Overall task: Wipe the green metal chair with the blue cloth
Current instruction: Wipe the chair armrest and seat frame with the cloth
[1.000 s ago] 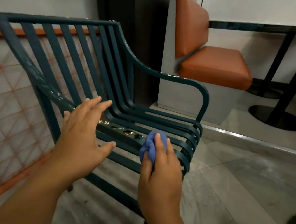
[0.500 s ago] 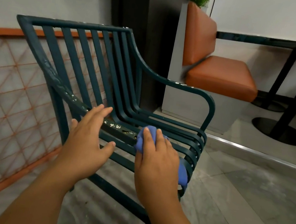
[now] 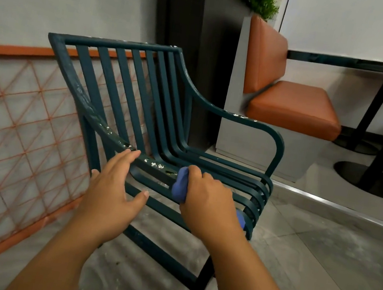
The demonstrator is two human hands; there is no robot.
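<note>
The right hand (image 3: 209,202) is curled around the blue cloth (image 3: 180,185) and grips it as a bunched ball; the cloth comes out at the thumb side of the fist, and a small blue part shows also at the outer side of the hand, near the wrist. With the cloth this hand presses on the near armrest of the green metal chair (image 3: 143,92), at the part where the paint is chipped and white flecks show. The left hand (image 3: 110,189) is just beside it, to its left, with the fingers straight and a little spread and the thumb held out to the side; the fingertips (image 3: 132,154) touch the same armrest rail, and this hand holds nothing. The two hands are near but do not touch each other. The chair stands directly in front of both hands, its slatted back beyond the left hand and its seat slats beyond the right hand. Further away, beyond the right hand, there is an orange padded bench seat (image 3: 292,103).
</note>
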